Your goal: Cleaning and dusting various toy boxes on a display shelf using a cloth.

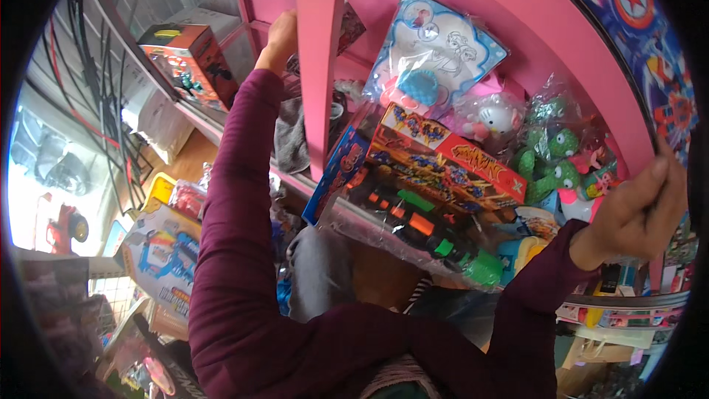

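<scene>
My left hand [281, 39] reaches into a pink cabinet, with its fingers partly hidden by the pink upright post [318, 66]; whether it holds something is not visible. Below that hand lies a grey cloth [292, 136]. My right hand [634, 205] is raised at the right beside the curved pink frame [598, 83], fingers bent; contact with the frame is unclear. Between my arms are a red and orange toy box [448, 169], a bagged black toy with orange and green parts [421, 224], a drawing set in plastic [437, 50] and green plush toys [559, 172].
Left of the post stands an orange toy box [191, 64]. Black cables [105, 94] hang at the far left. A white and blue toy box [163, 255] sits below my left arm. A bagged white cat toy [493, 119] lies in the pink compartment.
</scene>
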A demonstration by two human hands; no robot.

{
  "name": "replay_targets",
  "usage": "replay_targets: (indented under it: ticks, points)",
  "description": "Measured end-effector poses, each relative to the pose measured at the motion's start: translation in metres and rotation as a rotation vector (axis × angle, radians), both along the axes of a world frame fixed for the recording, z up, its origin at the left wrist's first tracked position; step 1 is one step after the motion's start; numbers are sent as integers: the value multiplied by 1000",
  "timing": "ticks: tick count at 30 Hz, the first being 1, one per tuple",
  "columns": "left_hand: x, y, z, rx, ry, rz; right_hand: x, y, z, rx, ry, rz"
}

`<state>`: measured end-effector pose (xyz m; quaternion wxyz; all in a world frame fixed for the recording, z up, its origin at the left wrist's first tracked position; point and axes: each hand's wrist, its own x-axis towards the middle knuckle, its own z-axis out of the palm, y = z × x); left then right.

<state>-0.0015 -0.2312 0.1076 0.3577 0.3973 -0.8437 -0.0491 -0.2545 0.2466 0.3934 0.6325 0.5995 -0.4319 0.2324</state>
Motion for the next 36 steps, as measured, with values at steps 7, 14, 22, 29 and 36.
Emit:
replay_targets:
  ticks: [7, 14, 22, 29, 36]
  points:
    - [69, 204, 72, 118, 367, 195, -4, 0, 5, -8, -11, -90]
    - [129, 353, 63, 187, 413, 490, 45, 14, -28, -227, -454, 537]
    - [203, 425, 89, 198, 617, 545, 224, -108, -195, 972, -1031, 675]
    - [222, 474, 81, 265, 892, 445, 236, -226, -292, 1238, -1144, 17]
    - [249, 496, 72, 464, 1035, 388, 237, -245, -328, 1323, -1415, -573]
